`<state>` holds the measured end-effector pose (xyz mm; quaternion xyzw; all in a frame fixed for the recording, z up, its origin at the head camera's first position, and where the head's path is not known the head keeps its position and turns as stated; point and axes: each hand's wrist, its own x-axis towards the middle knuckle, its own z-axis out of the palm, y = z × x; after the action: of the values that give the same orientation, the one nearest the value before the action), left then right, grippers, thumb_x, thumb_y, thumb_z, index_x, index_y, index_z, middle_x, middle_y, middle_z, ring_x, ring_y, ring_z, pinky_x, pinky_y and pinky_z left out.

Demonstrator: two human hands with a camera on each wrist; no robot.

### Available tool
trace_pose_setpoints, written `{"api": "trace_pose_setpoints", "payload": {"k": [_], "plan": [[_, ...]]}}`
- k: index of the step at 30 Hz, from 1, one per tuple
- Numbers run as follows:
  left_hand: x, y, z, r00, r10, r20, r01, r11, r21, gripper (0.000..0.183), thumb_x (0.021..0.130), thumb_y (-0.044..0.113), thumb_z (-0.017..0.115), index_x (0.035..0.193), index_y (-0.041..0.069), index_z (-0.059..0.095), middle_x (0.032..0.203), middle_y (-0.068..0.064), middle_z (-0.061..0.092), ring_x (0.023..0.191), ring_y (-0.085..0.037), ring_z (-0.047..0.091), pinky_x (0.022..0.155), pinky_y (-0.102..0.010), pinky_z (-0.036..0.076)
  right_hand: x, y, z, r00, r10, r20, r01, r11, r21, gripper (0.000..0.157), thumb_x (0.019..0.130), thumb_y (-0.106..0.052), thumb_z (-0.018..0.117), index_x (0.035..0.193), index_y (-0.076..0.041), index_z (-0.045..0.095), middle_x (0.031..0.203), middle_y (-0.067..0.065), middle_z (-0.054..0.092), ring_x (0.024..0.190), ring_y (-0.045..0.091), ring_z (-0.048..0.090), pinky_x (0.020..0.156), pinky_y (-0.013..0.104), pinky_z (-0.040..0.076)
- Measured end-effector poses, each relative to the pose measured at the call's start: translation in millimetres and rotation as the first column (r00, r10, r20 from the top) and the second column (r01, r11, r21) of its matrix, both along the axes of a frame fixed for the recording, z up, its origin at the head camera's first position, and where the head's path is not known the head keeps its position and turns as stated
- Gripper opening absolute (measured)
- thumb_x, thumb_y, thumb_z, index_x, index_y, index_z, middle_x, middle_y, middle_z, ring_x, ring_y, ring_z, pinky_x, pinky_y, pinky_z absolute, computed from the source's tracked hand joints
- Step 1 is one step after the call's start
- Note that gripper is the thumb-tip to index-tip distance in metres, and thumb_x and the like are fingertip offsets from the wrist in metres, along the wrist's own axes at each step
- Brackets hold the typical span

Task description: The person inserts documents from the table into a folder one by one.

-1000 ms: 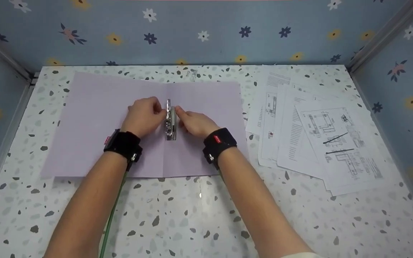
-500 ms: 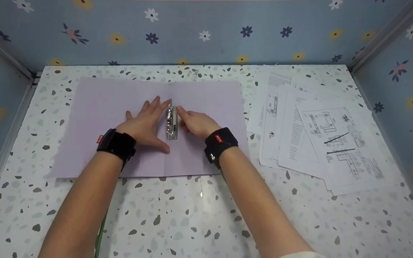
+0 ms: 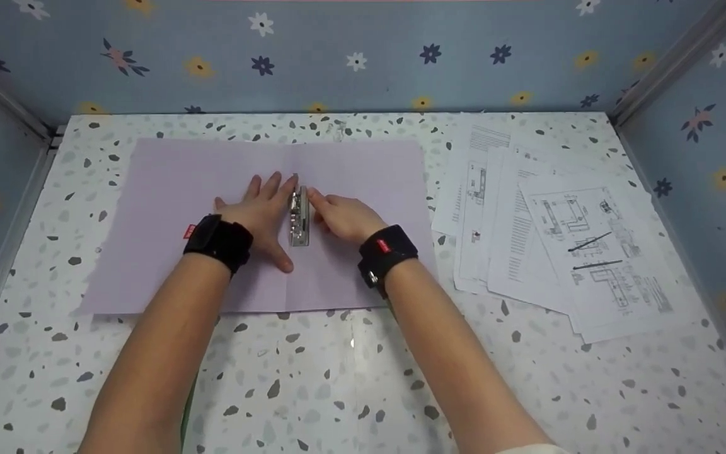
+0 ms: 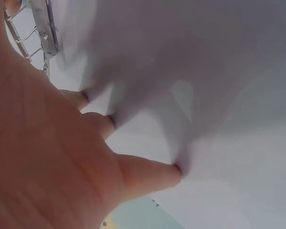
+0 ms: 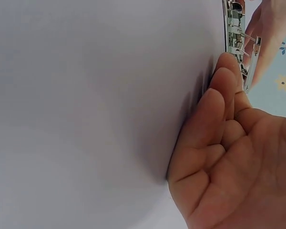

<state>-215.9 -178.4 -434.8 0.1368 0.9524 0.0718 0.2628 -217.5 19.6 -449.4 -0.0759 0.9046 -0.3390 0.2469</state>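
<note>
An open lilac paper folder [image 3: 180,189] lies flat, its centre crease running away from me. Fixed beside the crease is a metal spring clip [image 3: 300,221], with its rods, coil and side bar [image 5: 252,62] showing in the right wrist view. My left hand [image 3: 256,217] rests on the folder's left half with fingers spread. Its index fingertip reaches the clip's far left end; its thumb lies near the clip's near end. Bent fingers of my right hand [image 3: 347,217] rest on the right half, and their tips hold the clip's right edge. The palm side shows in the right wrist view.
To the right lie several overlapping printed sheets [image 3: 517,233] with drawings and text. All of it sits on a speckled white table [image 3: 312,372]. Flower-patterned panels [image 3: 388,88] stand along the back and both sides. A green cable [image 3: 188,410] runs under the left forearm.
My left hand has let go of its pinch at the clip's left side and spread its fingers flat on the folder. The folder's left half lies flatter. My right hand stays in place.
</note>
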Motion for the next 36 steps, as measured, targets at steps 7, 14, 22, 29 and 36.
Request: {"api": "trace_pose_setpoints", "payload": {"k": [7, 14, 22, 29, 36], "plan": [[5.9, 4, 3.4, 1.000, 0.026, 0.006, -0.026, 1.000, 0.002, 0.151, 0.052, 0.066, 0.089, 0.160, 0.027, -0.009, 0.166, -0.012, -0.010, 0.150, -0.042, -0.009, 0.093, -0.089, 0.012, -2.8, 2, 0.2, 0.999, 0.027, 0.020, -0.027, 1.000, 0.000, 0.081, 0.096, -0.075, 0.015, 0.117, -0.014, 0.066, 0.099, 0.001, 0.067, 0.103, 0.020, 0.059, 0.097, 0.038, 0.044], [5.7, 6, 1.4, 1.000, 0.026, 0.016, -0.026, 1.000, -0.003, 0.153, 0.052, 0.069, 0.088, 0.160, 0.027, -0.012, 0.166, -0.014, -0.012, 0.149, -0.044, -0.011, 0.091, -0.090, 0.011, -4.4, 5, -2.0, 1.000, 0.011, 0.012, -0.011, 0.999, -0.051, 0.076, 0.099, -0.071, 0.019, 0.112, -0.012, 0.065, 0.093, 0.002, 0.069, 0.088, 0.020, 0.062, 0.083, 0.035, 0.047], [5.3, 11, 4.2, 1.000, 0.025, -0.002, -0.025, 1.000, -0.005, 0.151, 0.051, 0.067, 0.089, 0.161, 0.026, -0.007, 0.166, -0.016, -0.007, 0.149, -0.046, -0.006, 0.088, -0.090, 0.016, -4.0, 20, -10.3, 0.982, 0.136, -0.129, -0.147, 0.986, -0.074, 0.063, 0.103, -0.062, 0.029, 0.111, -0.012, 0.066, 0.093, 0.001, 0.068, 0.087, 0.017, 0.061, 0.081, 0.033, 0.049], [5.6, 10, 5.2, 1.000, 0.028, 0.011, -0.028, 1.000, 0.012, 0.153, 0.051, 0.065, 0.091, 0.160, 0.026, -0.008, 0.166, -0.015, -0.010, 0.149, -0.044, -0.008, 0.089, -0.090, 0.015, -14.2, 109, 7.4, 0.991, 0.128, -0.035, -0.132, 0.950, -0.283, 0.054, 0.101, -0.055, 0.046, 0.132, -0.012, 0.059, 0.109, 0.009, 0.068, 0.094, 0.025, 0.065, 0.080, 0.041, 0.054], [-1.2, 3, -1.8, 0.997, 0.030, 0.070, -0.032, 0.999, 0.020, 0.160, 0.046, 0.070, 0.089, 0.159, 0.027, -0.015, 0.164, -0.016, -0.019, 0.147, -0.046, -0.017, 0.086, -0.092, 0.008, -20.1, 265, 34.9, 0.984, -0.151, -0.098, 0.136, 0.981, -0.140, 0.056, 0.098, -0.052, 0.056, 0.140, -0.014, 0.053, 0.126, 0.020, 0.062, 0.112, 0.038, 0.059, 0.095, 0.057, 0.046]]}}
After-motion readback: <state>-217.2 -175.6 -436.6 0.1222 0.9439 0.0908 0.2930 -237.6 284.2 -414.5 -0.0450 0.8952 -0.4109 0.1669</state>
